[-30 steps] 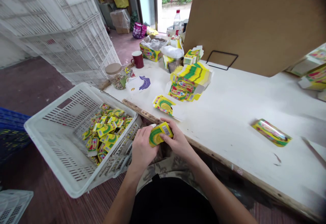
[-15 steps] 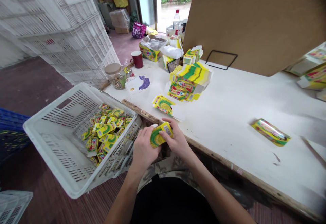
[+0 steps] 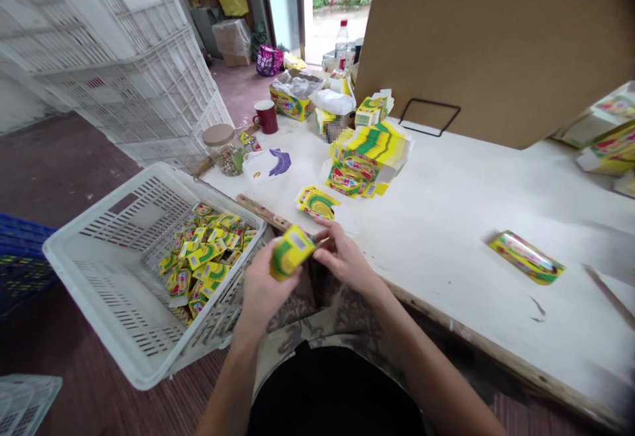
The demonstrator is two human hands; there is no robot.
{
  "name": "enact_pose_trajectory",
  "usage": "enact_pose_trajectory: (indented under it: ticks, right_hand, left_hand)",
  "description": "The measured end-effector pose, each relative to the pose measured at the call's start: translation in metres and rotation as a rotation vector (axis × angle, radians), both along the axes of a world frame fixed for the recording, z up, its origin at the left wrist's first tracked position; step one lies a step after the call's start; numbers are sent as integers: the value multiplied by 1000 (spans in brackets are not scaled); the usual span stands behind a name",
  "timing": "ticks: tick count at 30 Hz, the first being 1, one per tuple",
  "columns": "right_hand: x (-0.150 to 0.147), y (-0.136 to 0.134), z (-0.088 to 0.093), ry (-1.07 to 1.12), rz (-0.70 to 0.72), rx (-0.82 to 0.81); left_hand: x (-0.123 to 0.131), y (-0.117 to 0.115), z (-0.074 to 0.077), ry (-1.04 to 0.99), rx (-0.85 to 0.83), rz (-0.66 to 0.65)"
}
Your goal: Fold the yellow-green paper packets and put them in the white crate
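My left hand is wrapped around a small yellow and green carton, with its barcode end facing up and to the right. Close beside that end is my right hand; its thumb and fingers are bent with a gap between them, and whether a fingertip touches the carton I cannot tell. To the left stands a white plastic crate with many small yellow cartons inside. A single flattened carton lies on the table just beyond my hands, in front of a stack of folded cartons.
The white table has a wooden edge. On it are a lidded jar, a red mug, a yellow shiny pack and a large cardboard sheet. Stacked white crates rise at the left.
My left hand has moved left toward the crate with the carton, tilting it. My right hand has let go of the carton's end, its fingers now apart.
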State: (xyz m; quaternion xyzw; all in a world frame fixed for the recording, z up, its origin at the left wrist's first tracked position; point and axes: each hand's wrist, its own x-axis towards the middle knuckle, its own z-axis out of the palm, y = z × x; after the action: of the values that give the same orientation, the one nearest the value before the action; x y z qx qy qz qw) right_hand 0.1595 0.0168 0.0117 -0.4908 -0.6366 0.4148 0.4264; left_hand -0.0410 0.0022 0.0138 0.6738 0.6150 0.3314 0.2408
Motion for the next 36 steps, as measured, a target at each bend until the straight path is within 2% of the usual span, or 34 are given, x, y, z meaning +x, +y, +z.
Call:
enact_pose_trajectory:
  ticks: [1,3,5,7,11,13,15,23,25,28,31,36]
  right_hand:
    - [7,7,0,-73,-70,-7]
    - [19,22,-1,-301,-247,-11]
    - [25,35,-5,-506,-350,-16]
    - [24,45,-9,-602,-382,-34]
    - [12,54,-18,-684,-440,-61]
    - [8,55,-19,-702,-444,-61]
    - [7,54,-20,-702,-439,-51]
    - [8,46,-13,-547,-417,9]
    - [3,36,-5,-396,-381,31]
    - [-13,14,5,-100,-245,38]
    - [-33,-6,7,6,-46,-39]
    - [-46,-20,6,78,26,-104]
  left_hand:
    - [-15,6,4,18,21,125]
    - [-46,18,10,208,53,451]
    - [-66,25,11,331,79,583]
    - [-72,26,4,337,93,514]
    - [-50,18,-25,121,91,170]
    - [-37,15,-35,26,30,99]
    - [-25,13,-37,-53,-28,63]
    - [10,7,-27,-524,-222,-88]
    - [18,7,-29,-684,-244,-101]
    - [31,10,-28,-953,-159,-106]
    - [45,13,-19,-1127,-102,-75]
    - [56,16,0,-1314,-125,68]
